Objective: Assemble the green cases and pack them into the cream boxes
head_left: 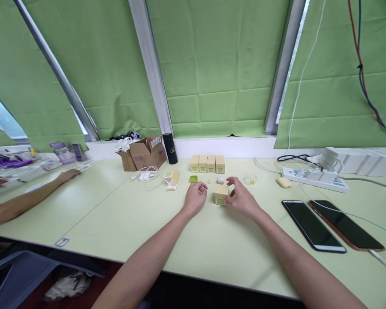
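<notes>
A small tan cardboard box with a green label stands on the table in front of me. My right hand is at its right side, thumb at the front corner and fingers toward the back, closed about that edge. To the left of the box, apart from it, my left hand rests with fingers loosely bent and nothing visible in them. Just beyond the hands lie a green tray-like piece, a tiny yellow piece, a pale pinkish round item and a clear plastic container.
Several matching boxes stand in a row behind. An opened box, white cable, carton and black bottle are leftward. Rightward are a power strip and two phones. Another person's arm reaches in left.
</notes>
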